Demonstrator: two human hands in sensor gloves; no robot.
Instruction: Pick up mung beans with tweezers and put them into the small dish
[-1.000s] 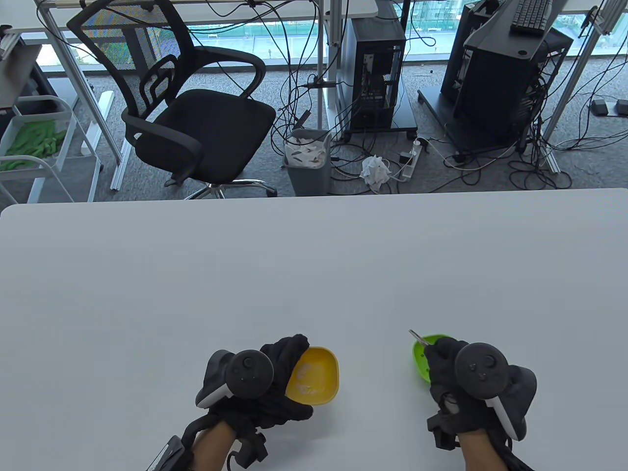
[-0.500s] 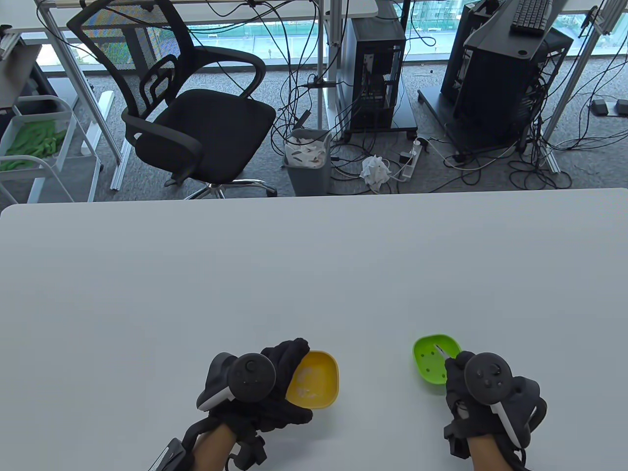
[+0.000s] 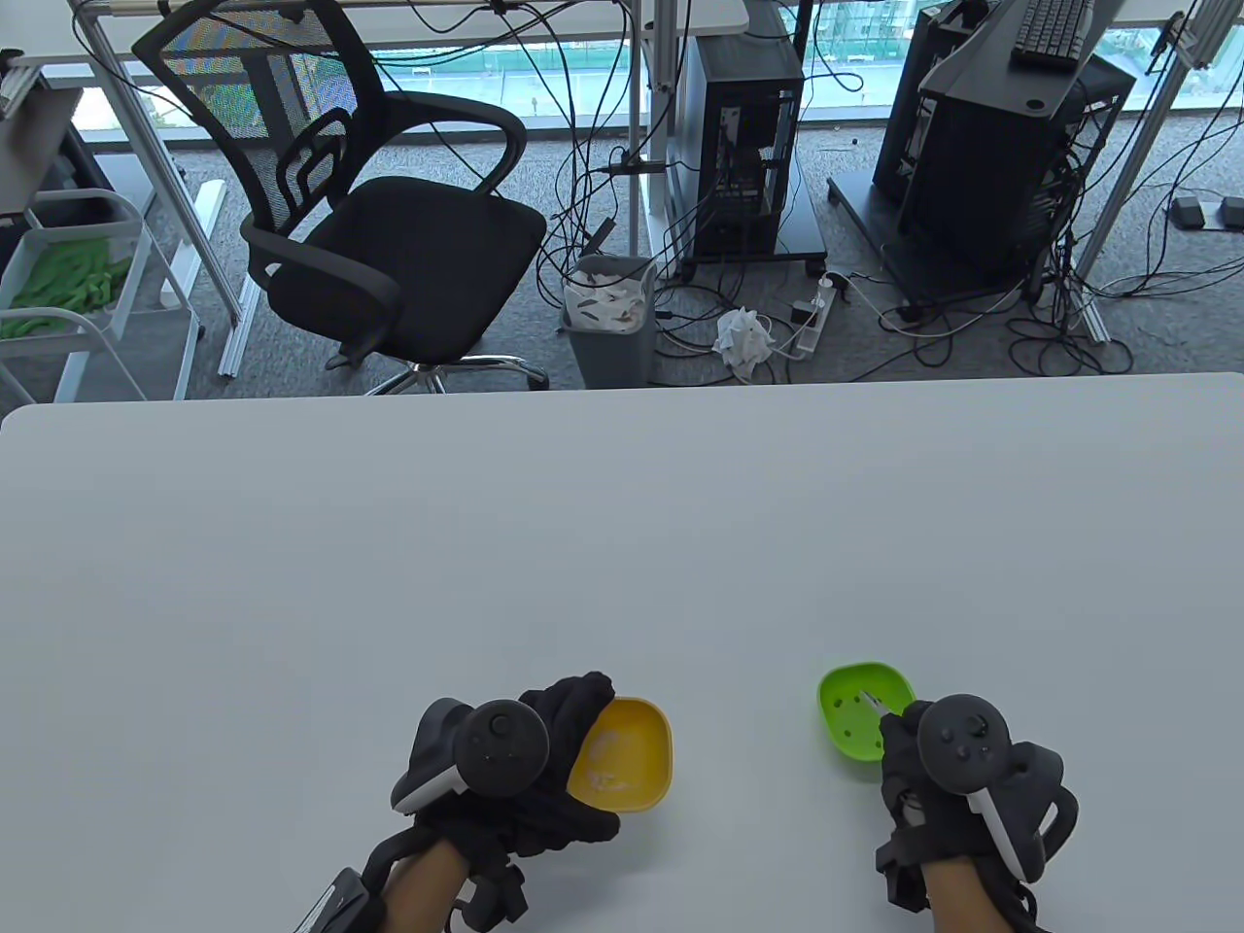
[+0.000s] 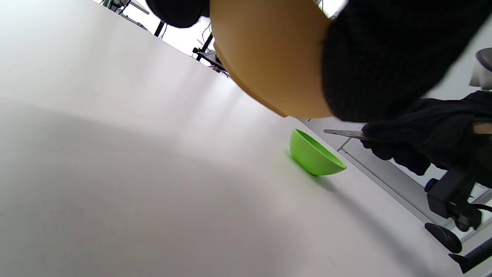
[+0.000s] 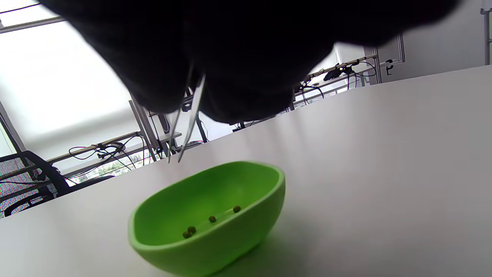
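Observation:
A green bowl (image 3: 860,717) with several mung beans (image 5: 212,219) stands on the white table (image 3: 622,544) at the front right. My right hand (image 3: 957,777) grips metal tweezers (image 5: 186,119); their tips hang slightly apart and empty just above the bowl's rim. My left hand (image 3: 530,768) holds the yellow dish (image 3: 627,753) by its left rim, tilted and lifted off the table. In the left wrist view the dish's underside (image 4: 269,57) is near the lens, with the green bowl (image 4: 313,156) and the tweezers (image 4: 342,132) beyond.
The table's far edge (image 3: 622,389) runs across the middle of the table view. Behind it stand an office chair (image 3: 379,194), a grey bin (image 3: 607,316) and computer towers with cables.
My right hand drew back toward me and lowered. The tweezers swung from pointing up-left past the green bowl to pointing down into it. The left hand and yellow dish barely moved.

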